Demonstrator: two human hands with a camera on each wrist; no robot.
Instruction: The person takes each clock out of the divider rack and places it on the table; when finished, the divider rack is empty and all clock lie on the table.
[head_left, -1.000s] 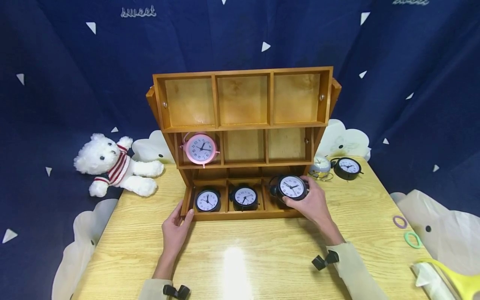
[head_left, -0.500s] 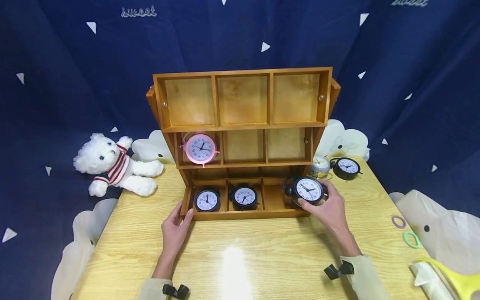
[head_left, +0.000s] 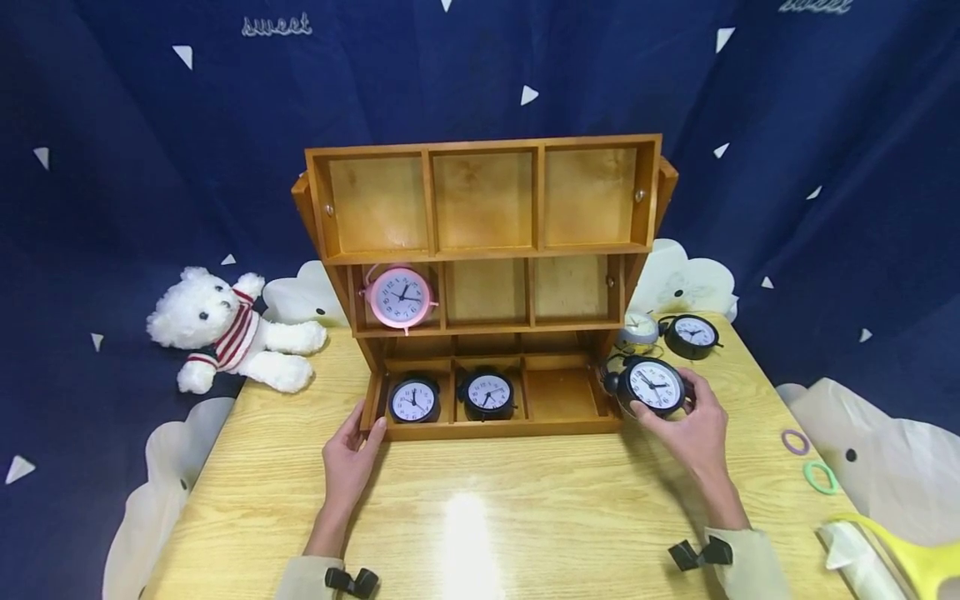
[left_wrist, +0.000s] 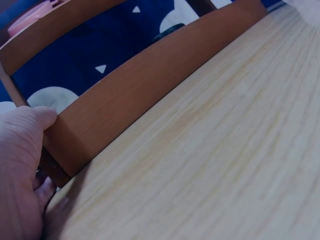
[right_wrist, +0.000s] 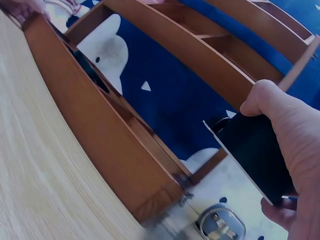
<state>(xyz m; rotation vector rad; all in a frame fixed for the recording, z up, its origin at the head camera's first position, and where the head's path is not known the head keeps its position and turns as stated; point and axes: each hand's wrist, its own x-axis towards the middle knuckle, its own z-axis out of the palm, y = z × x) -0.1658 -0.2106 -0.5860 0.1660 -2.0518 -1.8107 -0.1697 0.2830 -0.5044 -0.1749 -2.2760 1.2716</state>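
My right hand (head_left: 693, 429) holds a black twin-bell alarm clock (head_left: 654, 384), thumb and fingers at its sides, just right of the tiered wooden shelf (head_left: 480, 429). In the right wrist view the clock's black body (right_wrist: 257, 150) shows side-on between thumb and fingers. With my left hand (head_left: 352, 458) I grip the shelf's bottom left corner, the thumb on its front board (left_wrist: 125, 95). Two black alarm clocks, one on the left (head_left: 414, 401) and one in the middle (head_left: 487, 395), sit in the bottom tier. A pink alarm clock (head_left: 401, 297) stands in the middle tier's left compartment.
Behind the held clock, a pale alarm clock (head_left: 638, 328) and another black one (head_left: 691, 334) are on the table (head_left: 540, 517). A white teddy bear (head_left: 232, 329) lies at the left. Purple (head_left: 795, 442) and green rings (head_left: 821, 477) and a yellow object (head_left: 911, 558) are at the right.
My right hand has lifted the black clock away from the bottom tier's right compartment and moved it right, past the shelf's side. The left hand has stayed on the corner.
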